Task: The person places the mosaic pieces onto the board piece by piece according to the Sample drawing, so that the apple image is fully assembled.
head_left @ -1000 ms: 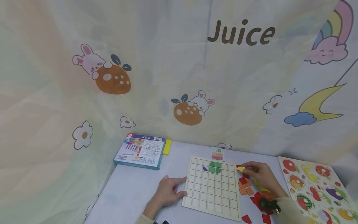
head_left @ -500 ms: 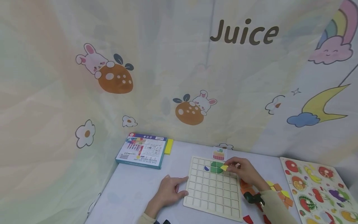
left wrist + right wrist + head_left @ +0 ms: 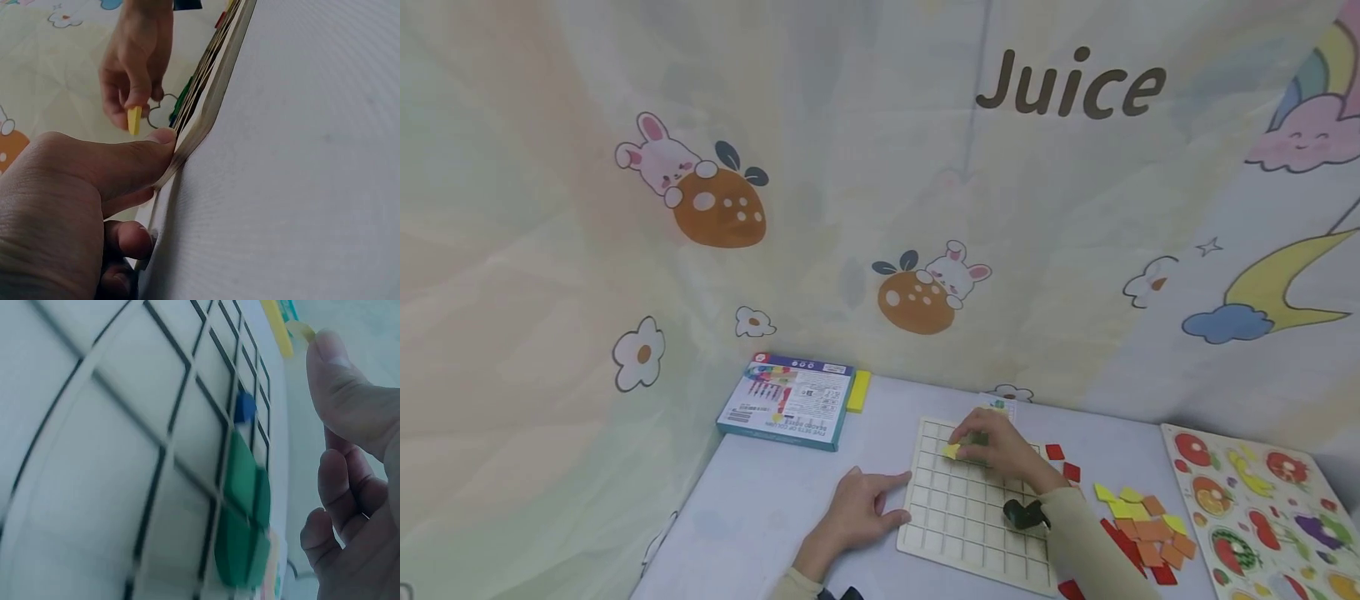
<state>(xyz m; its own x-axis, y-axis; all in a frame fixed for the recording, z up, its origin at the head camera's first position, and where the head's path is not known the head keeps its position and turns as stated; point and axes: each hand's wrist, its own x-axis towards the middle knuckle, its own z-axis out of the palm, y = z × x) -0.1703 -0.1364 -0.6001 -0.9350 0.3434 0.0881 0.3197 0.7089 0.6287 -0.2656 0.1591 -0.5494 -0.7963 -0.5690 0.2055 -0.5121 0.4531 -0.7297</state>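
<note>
From the head view we see our right hand [image 3: 1000, 450] pinching a small yellow tile [image 3: 952, 451] at its fingertips, held over the upper-left cells of the wooden grid board [image 3: 955, 533]. The tile is flat, bright yellow and roughly wedge-shaped. The board is pale wood, square, cut into shallow square cells. Our left hand [image 3: 857, 517] lies flat on the white table [image 3: 760, 517] with fingers relaxed, its tips against the board's left edge, holding nothing. To the right of the board lies a loose heap of orange, yellow and red tiles [image 3: 1142, 529], and beyond it a fruit puzzle board [image 3: 1262, 508]. A blue-edged printed box [image 3: 786, 400] sits at the far left corner.

From the left wrist view we see our left hand [image 3: 81, 187] with its thumb pressed to the thin wooden edge of the grid board [image 3: 206, 106]; above it the right hand [image 3: 134, 69] nips the yellow tile [image 3: 134, 120] edge-on, showing it as a thin slab.

From the right wrist view, the grid board [image 3: 94, 456] shows dark grooves between smooth cells, with green pieces [image 3: 247, 519] forming a rounded shape and a small blue piece [image 3: 245, 407] beside them. Our right hand's [image 3: 350, 487] thumb presses the yellow tile [image 3: 300, 328], only its edge showing
</note>
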